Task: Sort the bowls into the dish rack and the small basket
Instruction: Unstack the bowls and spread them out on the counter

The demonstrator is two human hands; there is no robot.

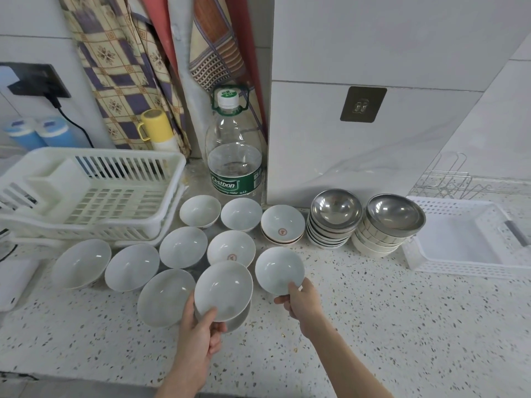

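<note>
Holding one white bowl in each hand, the person stands at the start of the sort: the dish rack at the far left of the bench and the small basket at the right both look unfilled.

The left hand pinches a near white bowl at its near rim, thumb inside and fingers curled beneath; this bowl sits tilted over another one below it, so it seems lifted or just being lifted off. The right hand grips a second white bowl at its near-right rim, thumb on the inside edge; whether that bowl is clear of the bench I cannot tell.

To do this step well, I would raise both bowls straight up before moving sideways, since other ceramic bowls lie just beside them and a swing could knock rims together. A rim pinch is a thin hold on glazed ware, so keeping each bowl level and the grip firm matters. The two steel bowl stacks stand between the white bowls and the basket, so any carry rightward should pass over or in front of them.

Both forearms reach forward from the near edge, the left nearly straight ahead, the right angled in from the right.
</note>
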